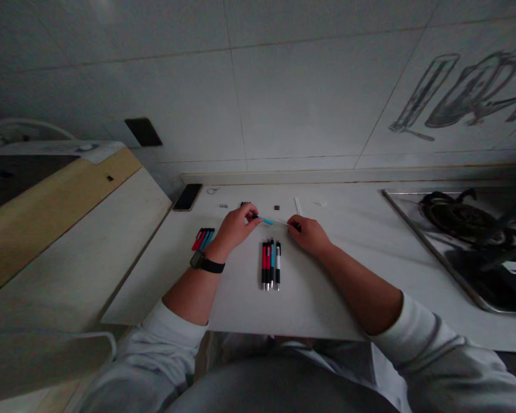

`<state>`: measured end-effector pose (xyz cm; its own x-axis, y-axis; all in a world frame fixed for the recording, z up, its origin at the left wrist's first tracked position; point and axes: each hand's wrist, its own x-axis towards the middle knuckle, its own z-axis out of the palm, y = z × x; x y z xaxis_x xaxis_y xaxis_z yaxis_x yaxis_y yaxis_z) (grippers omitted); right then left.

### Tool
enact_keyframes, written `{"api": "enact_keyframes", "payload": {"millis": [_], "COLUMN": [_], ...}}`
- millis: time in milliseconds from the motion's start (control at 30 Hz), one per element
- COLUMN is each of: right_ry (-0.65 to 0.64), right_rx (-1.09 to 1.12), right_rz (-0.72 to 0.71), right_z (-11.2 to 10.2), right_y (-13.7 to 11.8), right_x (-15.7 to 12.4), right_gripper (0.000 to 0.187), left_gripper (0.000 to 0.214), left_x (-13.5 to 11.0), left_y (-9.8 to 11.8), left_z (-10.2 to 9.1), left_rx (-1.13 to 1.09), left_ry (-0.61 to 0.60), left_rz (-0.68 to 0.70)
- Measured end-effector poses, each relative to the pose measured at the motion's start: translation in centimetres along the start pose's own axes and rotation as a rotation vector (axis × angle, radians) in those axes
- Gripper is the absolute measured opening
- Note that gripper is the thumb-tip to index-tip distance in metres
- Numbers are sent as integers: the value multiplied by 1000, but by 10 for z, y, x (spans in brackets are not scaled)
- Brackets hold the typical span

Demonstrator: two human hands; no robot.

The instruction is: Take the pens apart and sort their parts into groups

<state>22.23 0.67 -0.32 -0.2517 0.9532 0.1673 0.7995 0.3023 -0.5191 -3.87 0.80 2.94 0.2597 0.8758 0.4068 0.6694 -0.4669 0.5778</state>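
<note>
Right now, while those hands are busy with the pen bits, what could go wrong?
The left hand holds a slim blue tube and the right hand a thin pale rod; either might slip and drop. The tiny grey coil-like parts lie loose on the white counter and could roll away. The black-strapped watch is close to the red and blue pen pieces, so it might knock them.

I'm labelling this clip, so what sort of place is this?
Most likely a kitchen: a gas hob sits at the right of the white countertop, and a jug-like drawing marks the tiled wall behind.
</note>
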Motion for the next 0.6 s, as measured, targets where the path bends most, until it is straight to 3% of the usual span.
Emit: {"api": "enact_keyframes", "payload": {"millis": [200,267,433,600], "right_ry": [-5,-4,3,2], "right_rx": [-14,-5,-8,-7], "right_rz": [4,3,-11,-17], "right_z": [0,0,0,-1], "right_y": [1,1,1,3], "right_x": [0,-1,-1,0], "right_gripper": [19,19,18,17], "left_gripper": [24,27,35,38], "left_x": [9,10,-1,-9], "left_y": [-21,-29,-47,-65], "left_z": [-46,-63,-90,-88], "left_rx": [-164,-215,-274,-229], "left_ry": [155,154,-134,-417], "left_rz": [-105,-146,-303,-428]}}
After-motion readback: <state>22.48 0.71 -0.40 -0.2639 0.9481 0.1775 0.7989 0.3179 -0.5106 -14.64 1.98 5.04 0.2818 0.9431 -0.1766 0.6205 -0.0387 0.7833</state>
